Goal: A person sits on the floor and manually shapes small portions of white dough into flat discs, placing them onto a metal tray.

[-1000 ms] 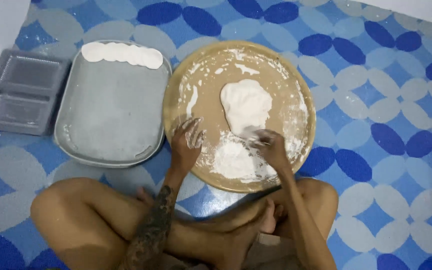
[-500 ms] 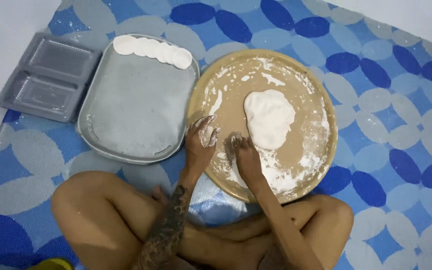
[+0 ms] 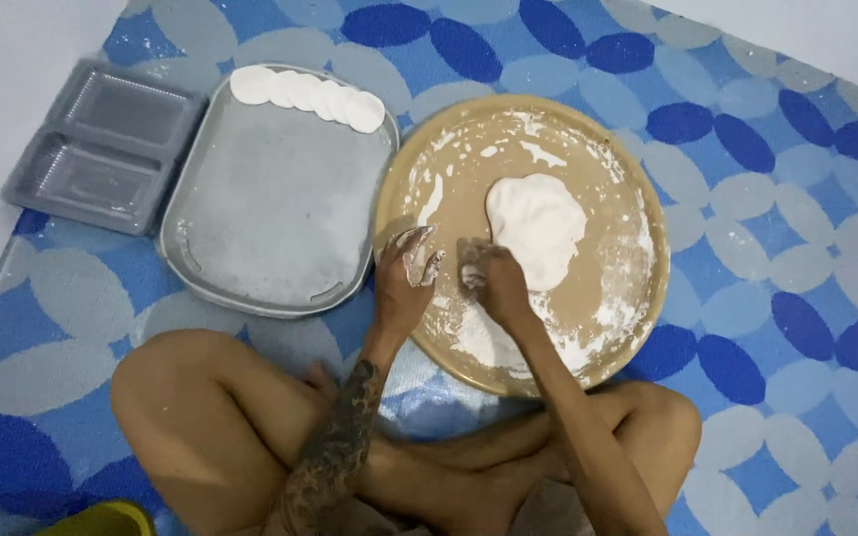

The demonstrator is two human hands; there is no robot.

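- The round tan wooden board, dusted with white flour, lies on a blue patterned mat in front of the seated person's crossed legs.
- A flattened lump of white dough sits on the board, a little past its middle on the far side.
- The left hand rests at the board's near-left edge, floured fingers loosely spread and pointing toward the dough; it holds nothing.
- The right hand is on the board just right of the left hand, fingers curled inward near the dough's near-left rim; whether they pinch a small piece of dough cannot be told.
- A grey rectangular metal tray lies just left of the board, almost touching it.
- A row of round white dough discs overlaps along the tray's far edge.
- A grey plastic two-compartment container sits farther left of the board, beyond the tray.
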